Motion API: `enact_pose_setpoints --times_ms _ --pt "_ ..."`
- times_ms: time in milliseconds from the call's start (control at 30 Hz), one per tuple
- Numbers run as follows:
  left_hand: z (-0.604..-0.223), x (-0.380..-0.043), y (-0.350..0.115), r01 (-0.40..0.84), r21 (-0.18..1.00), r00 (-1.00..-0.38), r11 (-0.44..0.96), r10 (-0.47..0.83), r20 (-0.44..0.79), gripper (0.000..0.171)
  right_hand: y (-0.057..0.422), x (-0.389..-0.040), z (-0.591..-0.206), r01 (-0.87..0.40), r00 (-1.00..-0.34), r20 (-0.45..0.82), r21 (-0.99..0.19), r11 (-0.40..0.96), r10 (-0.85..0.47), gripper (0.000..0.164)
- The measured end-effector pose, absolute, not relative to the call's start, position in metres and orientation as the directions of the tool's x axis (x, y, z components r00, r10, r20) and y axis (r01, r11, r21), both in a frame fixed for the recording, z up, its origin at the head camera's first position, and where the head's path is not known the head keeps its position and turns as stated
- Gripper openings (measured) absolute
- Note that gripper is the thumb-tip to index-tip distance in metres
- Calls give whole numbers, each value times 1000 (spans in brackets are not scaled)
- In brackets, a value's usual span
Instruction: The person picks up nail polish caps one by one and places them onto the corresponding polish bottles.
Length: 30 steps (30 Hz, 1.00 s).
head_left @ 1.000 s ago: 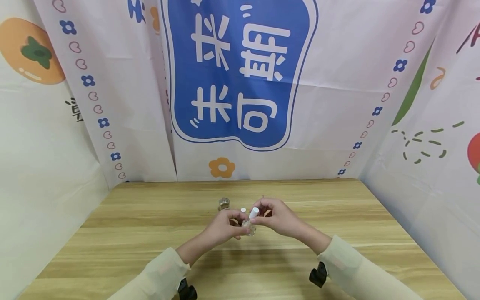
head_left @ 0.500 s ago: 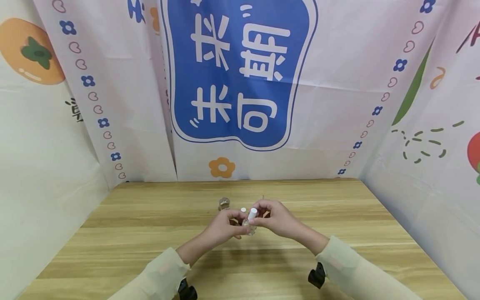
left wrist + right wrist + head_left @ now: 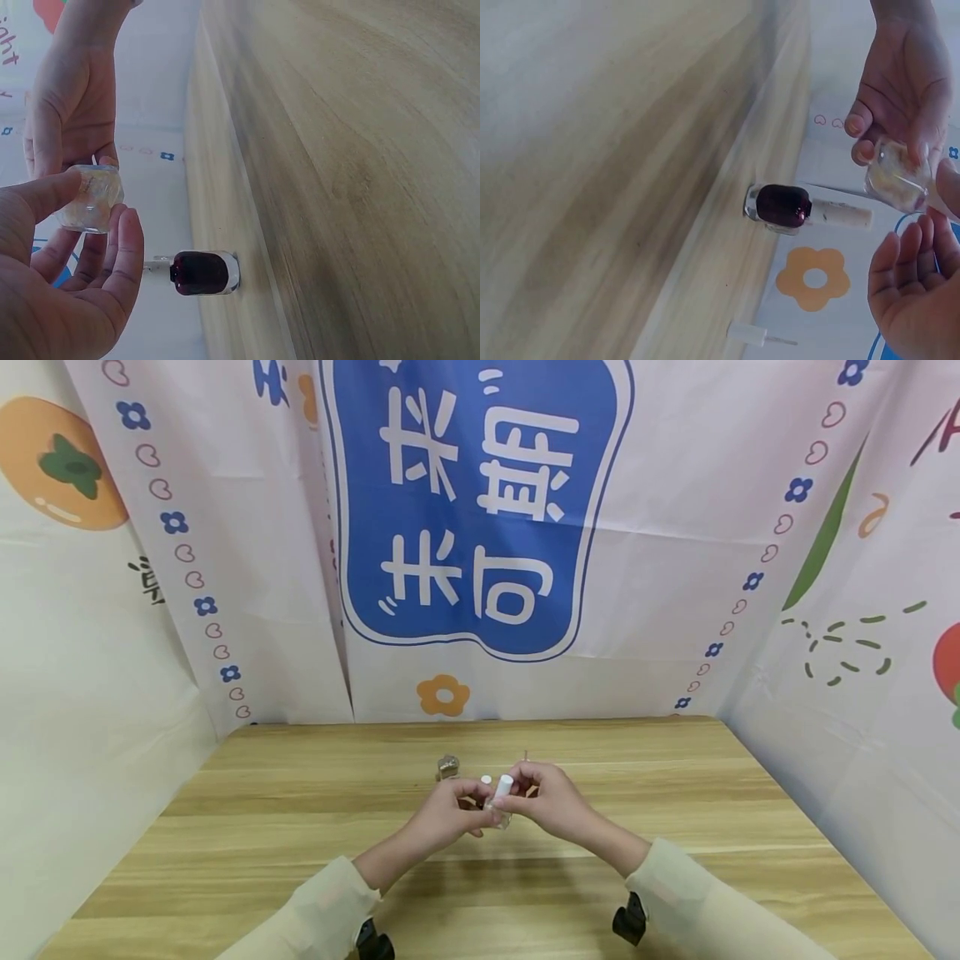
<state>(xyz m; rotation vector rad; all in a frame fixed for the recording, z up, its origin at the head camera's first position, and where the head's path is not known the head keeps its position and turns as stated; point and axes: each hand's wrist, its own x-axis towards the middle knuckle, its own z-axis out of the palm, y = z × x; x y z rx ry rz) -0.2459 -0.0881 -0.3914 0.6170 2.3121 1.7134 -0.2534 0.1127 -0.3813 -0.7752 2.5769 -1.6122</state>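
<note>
My left hand (image 3: 441, 817) pinches a clear glass nail polish bottle (image 3: 94, 199) between thumb and fingers, above the table. The right hand (image 3: 558, 802) pinches a white nail polish cap (image 3: 505, 786), slightly tilted, over that bottle's mouth. Fingers hide how far the cap sits on the neck. Behind the hands a dark red nail polish bottle (image 3: 782, 206) stands upright with a white cap on; in the head view only its cap (image 3: 486, 780) shows. Another white cap (image 3: 748, 334) stands on the table, its thin brush pointing up.
A small shiny, brownish item (image 3: 448, 767), its kind unclear, stands behind my left hand. The wooden table (image 3: 300, 852) reaches to a printed cloth wall (image 3: 637, 635) at the back, with more cloth on both sides.
The right hand has shifted slightly left and down. The white cap in it has come a little closer to upright over the clear bottle. My left hand has barely moved.
</note>
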Motion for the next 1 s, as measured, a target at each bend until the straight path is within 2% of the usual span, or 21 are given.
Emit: enact_pose_setpoints --times_ms 333,500,667,767,1000 --pt "-394 -246 -86 231 944 -909 235 399 123 23 104 -249 -388 -358 -917 265 -875 327 -298 24" --pt "-394 -245 -85 236 942 -914 239 385 131 22 99 -238 -377 -337 -928 254 -885 321 -272 23" --pt "-394 -244 -86 225 948 -914 225 385 125 23 99 -228 -360 -345 -918 247 -885 313 -311 19" --pt "-394 -244 -88 214 953 -913 213 389 118 25 103 -234 -363 -356 -904 243 -885 301 -352 18" --pt "-392 -244 -91 193 959 -913 209 397 97 27 117 -256 -377 -433 -814 271 -873 227 -513 27"
